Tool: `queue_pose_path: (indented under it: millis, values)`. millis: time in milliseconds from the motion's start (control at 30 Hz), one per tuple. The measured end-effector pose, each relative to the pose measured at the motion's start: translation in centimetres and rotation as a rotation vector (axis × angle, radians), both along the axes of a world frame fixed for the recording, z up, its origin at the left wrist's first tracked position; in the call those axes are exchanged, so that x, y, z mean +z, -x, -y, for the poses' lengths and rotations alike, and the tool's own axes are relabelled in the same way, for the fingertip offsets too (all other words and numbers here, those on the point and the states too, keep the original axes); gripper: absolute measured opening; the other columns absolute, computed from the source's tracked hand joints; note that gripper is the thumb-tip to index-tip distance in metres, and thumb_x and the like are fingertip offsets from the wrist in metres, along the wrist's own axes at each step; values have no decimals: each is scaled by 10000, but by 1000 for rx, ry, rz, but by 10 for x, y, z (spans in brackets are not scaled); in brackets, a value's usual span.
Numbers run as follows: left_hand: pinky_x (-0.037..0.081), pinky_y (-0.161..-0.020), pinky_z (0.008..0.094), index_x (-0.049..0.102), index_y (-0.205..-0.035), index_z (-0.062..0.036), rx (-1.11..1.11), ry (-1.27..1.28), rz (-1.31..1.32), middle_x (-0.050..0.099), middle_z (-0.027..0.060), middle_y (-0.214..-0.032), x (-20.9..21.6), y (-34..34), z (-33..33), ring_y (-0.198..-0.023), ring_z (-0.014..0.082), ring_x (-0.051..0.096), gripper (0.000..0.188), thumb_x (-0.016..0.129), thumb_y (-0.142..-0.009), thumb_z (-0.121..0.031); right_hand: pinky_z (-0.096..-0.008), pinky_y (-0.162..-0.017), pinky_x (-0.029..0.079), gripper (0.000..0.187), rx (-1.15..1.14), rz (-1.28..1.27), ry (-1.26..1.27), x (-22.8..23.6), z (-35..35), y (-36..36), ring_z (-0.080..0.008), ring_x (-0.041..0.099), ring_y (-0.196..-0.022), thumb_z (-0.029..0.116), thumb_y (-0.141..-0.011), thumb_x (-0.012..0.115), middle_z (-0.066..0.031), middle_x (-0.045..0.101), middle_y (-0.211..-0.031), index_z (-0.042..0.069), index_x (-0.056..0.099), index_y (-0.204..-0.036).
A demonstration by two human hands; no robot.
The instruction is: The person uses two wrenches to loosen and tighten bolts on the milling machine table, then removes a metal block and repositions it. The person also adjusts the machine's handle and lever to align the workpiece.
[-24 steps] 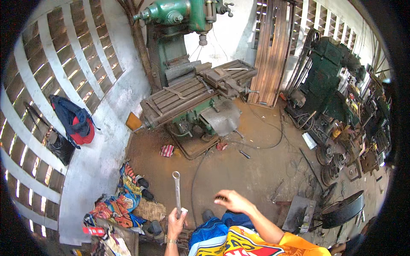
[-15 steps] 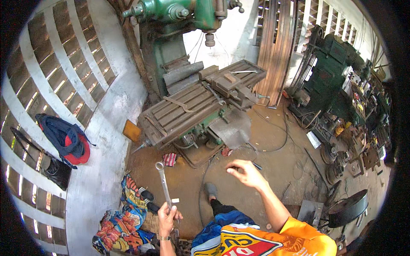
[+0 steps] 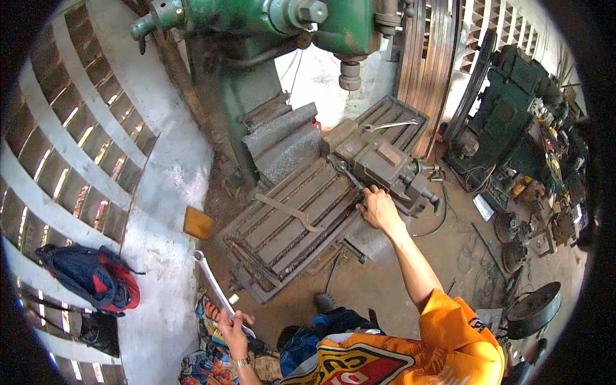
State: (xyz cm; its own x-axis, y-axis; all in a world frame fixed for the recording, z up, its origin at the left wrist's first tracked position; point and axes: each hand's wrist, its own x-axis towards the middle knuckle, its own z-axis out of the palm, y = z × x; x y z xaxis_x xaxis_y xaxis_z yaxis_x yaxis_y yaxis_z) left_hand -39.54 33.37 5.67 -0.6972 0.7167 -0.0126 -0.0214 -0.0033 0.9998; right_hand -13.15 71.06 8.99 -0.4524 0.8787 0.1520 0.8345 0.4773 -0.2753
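Note:
My left hand (image 3: 235,330) is closed round the lower part of a long steel combination wrench (image 3: 213,280), its ring end pointing up and away to the left. A small white piece (image 3: 233,298) shows beside that wrench, just above my fingers. My right hand (image 3: 380,210) reaches over the slotted table (image 3: 282,240) of a green milling machine. Its fingers are closed on the near end of a second ring-ended wrench (image 3: 350,172), which lies beside the vise (image 3: 385,165); the hand partly hides it. A flat, brownish open-end wrench (image 3: 290,212) lies across the table slots.
The machine's green head and spindle (image 3: 350,74) hang above the table. Another wrench (image 3: 391,125) lies behind the vise. A backpack (image 3: 90,276) hangs on the slatted wall at left. On the right stand a dark green machine (image 3: 500,96), metal parts and a round pan (image 3: 534,311).
I have come closer to the milling machine. My right hand has moved forward from the air onto the wrench by the vise. My left hand still holds its wrench, now tilted further left.

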Motion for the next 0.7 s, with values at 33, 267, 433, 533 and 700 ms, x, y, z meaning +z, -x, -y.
queue_pose_path:
  millis: [33, 267, 433, 533, 700]
  values:
    - [514, -693, 347, 518, -1184, 35, 8, -46, -7, 598, 63, -680, -4, 15, -15, -573, 153, 560, 261, 524, -1000, -151, -479, -934, 467, 448, -34, 60, 73, -6, -4, 3, -414, 566, -1107, 268, -863, 684, -235, 571, -1156, -4, 547, -1192]
    - [432, -924, 375, 513, -1140, 22, 11, -126, -178, 693, 160, -966, -35, 119, -107, -844, 198, 649, 310, 481, -1017, -262, -525, -861, 514, 455, -320, -11, 218, -63, -33, 10, -432, 613, -1056, 294, -861, 666, -291, 604, -1114, -8, 541, -1177]
    - [439, -946, 416, 492, -1159, 47, -85, -244, -214, 688, 176, -960, -49, 183, -172, -886, 217, 654, 325, 467, -1023, -248, -383, -681, 516, 378, -476, -370, 419, -65, -57, 1, -267, 673, -732, 257, -794, 744, -207, 677, -762, -43, 686, -1016]
    - [417, -988, 438, 473, -1169, 68, -151, -277, -145, 676, 199, -972, -65, 204, -195, -946, 245, 643, 343, 473, -1023, -243, -381, -725, 504, 423, -439, -368, 430, -57, -54, -1, -277, 643, -770, 285, -794, 740, -205, 671, -805, -30, 685, -1070]
    - [462, -931, 415, 462, -1183, 74, -216, -250, -158, 641, 214, -1083, -90, 211, -209, -876, 237, 651, 355, 494, -1017, -239, -428, -831, 513, 398, -482, -370, 400, -53, -41, 5, -383, 674, -942, 322, -793, 743, -284, 674, -935, 3, 710, -1030]
